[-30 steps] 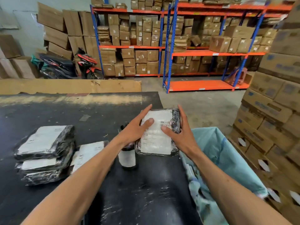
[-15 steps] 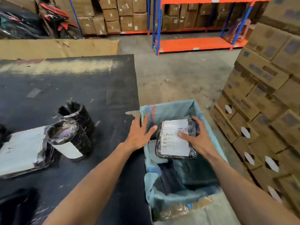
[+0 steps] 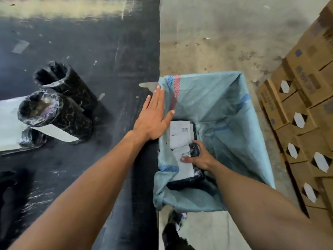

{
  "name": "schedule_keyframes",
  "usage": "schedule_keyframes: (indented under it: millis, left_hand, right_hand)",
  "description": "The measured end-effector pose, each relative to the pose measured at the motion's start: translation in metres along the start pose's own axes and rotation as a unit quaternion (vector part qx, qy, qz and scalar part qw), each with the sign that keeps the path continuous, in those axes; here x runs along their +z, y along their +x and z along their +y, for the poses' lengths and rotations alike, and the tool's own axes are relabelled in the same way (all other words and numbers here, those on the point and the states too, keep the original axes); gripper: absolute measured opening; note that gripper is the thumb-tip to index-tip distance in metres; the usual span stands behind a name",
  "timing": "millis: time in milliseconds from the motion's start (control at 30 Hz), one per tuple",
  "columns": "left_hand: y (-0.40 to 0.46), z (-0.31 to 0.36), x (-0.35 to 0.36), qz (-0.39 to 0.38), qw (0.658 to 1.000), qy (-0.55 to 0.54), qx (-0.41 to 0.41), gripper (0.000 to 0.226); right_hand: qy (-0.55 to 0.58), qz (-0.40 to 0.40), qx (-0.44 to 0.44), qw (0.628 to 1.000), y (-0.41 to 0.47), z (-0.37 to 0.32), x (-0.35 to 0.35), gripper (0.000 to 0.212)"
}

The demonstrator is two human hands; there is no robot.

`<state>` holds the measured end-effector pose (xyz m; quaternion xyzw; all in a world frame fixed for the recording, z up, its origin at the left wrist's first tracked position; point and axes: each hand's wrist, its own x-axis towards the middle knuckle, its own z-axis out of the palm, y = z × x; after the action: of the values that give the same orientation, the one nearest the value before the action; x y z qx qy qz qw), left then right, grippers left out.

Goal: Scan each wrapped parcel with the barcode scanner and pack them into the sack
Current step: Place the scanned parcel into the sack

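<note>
A light blue woven sack (image 3: 225,105) stands open beside the black table (image 3: 100,51). Deep inside it my right hand (image 3: 200,156) grips a black-wrapped parcel (image 3: 185,168) with a white label, resting on the sack's bottom. A second labelled parcel (image 3: 180,134) lies just beyond it in the sack. My left hand (image 3: 155,116) is flat, fingers spread, pressing on the table edge and the sack's rim. Two black-wrapped cylindrical parcels (image 3: 59,109) stand upright on the table at left. The barcode scanner is not in sight.
A flat parcel with a white label (image 3: 9,123) lies at the table's left edge behind the cylinders. Stacked cardboard boxes (image 3: 306,105) rise to the right of the sack. Bare concrete floor (image 3: 216,33) lies beyond the sack.
My right hand has lowered the parcel from the sack's mouth down to its bottom. My left hand has shifted onto the sack's rim. The view has tilted further down.
</note>
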<state>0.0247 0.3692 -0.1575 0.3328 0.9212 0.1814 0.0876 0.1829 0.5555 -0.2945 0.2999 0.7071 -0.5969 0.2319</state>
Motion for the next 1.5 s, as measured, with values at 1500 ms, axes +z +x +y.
schedule_keyframes:
  millis: [1500]
  left_hand:
    - [0.004,-0.004,0.005,0.015,1.000,0.020,0.001,0.083]
  right_hand:
    - [-0.512,-0.101,0.003,0.853,0.026,0.007,0.027,0.096]
